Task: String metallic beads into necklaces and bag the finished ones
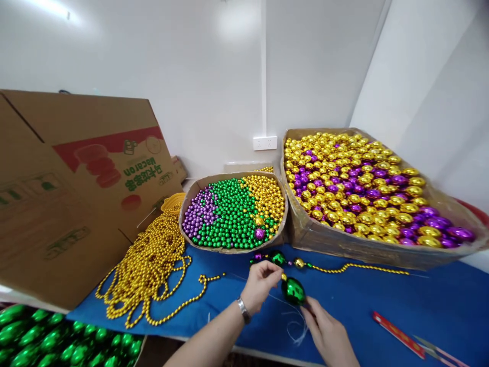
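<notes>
My left hand (260, 286), with a metal band at the wrist, is closed in a pinch at a small gold bead (283, 277). Directly below that bead is a large shiny green oval bead (293, 291), whose lower end my right hand (329, 334) grips between thumb and fingers. Thin clear string (298, 329) hangs in loops under the green bead. Just beyond my hands, a strand with green, purple and gold beads (299, 263) lies on the blue tabletop (344, 295), its gold chain part trailing right.
Behind my hands stands a box of small purple, green and gold beads (225, 214). A larger box of gold and purple oval beads (355, 188) is at right. Left are gold bead chains (153, 265), a carton (76, 204) and green oval beads (69, 341). Scissors (435, 351) lie beside a red strip (397, 334).
</notes>
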Action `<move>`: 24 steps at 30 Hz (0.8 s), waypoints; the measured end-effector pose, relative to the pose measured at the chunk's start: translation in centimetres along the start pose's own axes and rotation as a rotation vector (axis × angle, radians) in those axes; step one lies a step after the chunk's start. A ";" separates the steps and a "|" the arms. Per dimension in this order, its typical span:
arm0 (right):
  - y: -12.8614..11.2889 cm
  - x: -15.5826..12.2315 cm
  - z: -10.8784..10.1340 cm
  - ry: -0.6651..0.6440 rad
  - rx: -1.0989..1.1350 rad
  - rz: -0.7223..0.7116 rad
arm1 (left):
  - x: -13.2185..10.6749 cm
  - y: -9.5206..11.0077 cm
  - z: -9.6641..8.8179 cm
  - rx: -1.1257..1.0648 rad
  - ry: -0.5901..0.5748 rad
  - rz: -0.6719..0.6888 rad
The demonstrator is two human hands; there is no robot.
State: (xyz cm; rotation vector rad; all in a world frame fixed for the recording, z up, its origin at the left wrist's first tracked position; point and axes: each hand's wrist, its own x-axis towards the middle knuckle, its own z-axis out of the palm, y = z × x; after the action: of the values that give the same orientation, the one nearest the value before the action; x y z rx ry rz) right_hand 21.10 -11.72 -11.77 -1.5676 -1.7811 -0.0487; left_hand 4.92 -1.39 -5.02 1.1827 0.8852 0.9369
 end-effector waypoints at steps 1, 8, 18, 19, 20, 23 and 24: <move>0.4 -0.1 0.2 -0.026 -0.006 0.017 | 0.1 -0.4 0.0 0.057 0.008 0.023; -0.3 2.6 -0.8 -0.014 -0.008 0.013 | 0.0 2.9 0.3 0.299 0.001 0.351; -2.2 5.2 -1.8 -0.017 0.263 0.045 | 3.3 5.8 -2.0 0.811 0.041 0.583; -2.1 5.1 -2.1 -0.027 0.284 0.061 | 4.2 5.5 -2.6 0.950 0.084 0.595; -2.1 5.0 -2.3 -0.038 0.307 0.074 | 5.0 5.1 -3.1 1.067 0.111 0.594; -2.3 4.7 -2.7 -0.064 0.368 0.095 | 6.8 3.8 -3.8 1.263 0.105 0.562; -2.3 4.6 -2.7 -0.069 0.379 0.100 | 7.1 3.5 -3.8 1.288 0.104 0.556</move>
State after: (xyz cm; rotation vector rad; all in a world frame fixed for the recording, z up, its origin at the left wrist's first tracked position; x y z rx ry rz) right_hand 20.55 -9.71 -6.31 -1.3909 -1.6442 0.3740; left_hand 3.52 6.93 -2.73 2.5908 1.3265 0.8248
